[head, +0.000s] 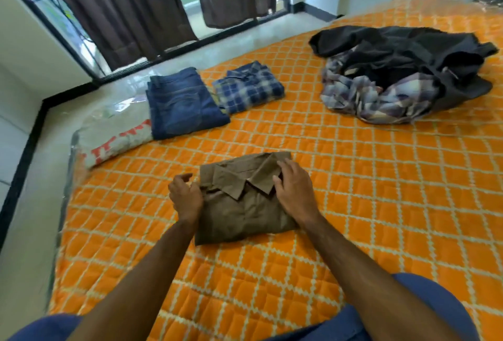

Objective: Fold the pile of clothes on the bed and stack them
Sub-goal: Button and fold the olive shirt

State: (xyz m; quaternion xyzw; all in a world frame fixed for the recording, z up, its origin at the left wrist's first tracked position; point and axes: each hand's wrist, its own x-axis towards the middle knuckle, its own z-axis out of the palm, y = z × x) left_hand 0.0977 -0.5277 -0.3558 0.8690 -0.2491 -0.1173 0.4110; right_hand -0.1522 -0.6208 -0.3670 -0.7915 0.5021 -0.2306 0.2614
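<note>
Clothes stand at three stages on the bed (353, 204). Directly under the hands lies a brown shirt (245, 204), folded to a compact rectangle with the collar uppermost. The left hand (185, 193) sits at the shirt's left edge, fingers curled in, seemingly pinching the cloth there, though the contact itself is not clear. The right hand (292, 191) rests flat and open on the collar side, pressing down.

Beyond the hands and slightly to their left, two finished items lie side by side, touching but not stacked: folded jeans (182, 103) and a folded blue plaid shirt (247, 87). Far beyond the right hand, well apart from everything else, the unfolded pile (402, 73) remains: a dark garment heaped over a pale plaid one; how many pieces it holds cannot be told.

Assessment: two items done, a third effectively folded and awaiting placement, the pile outstanding. No stacking has been carried out. Roughly the midpoint.
</note>
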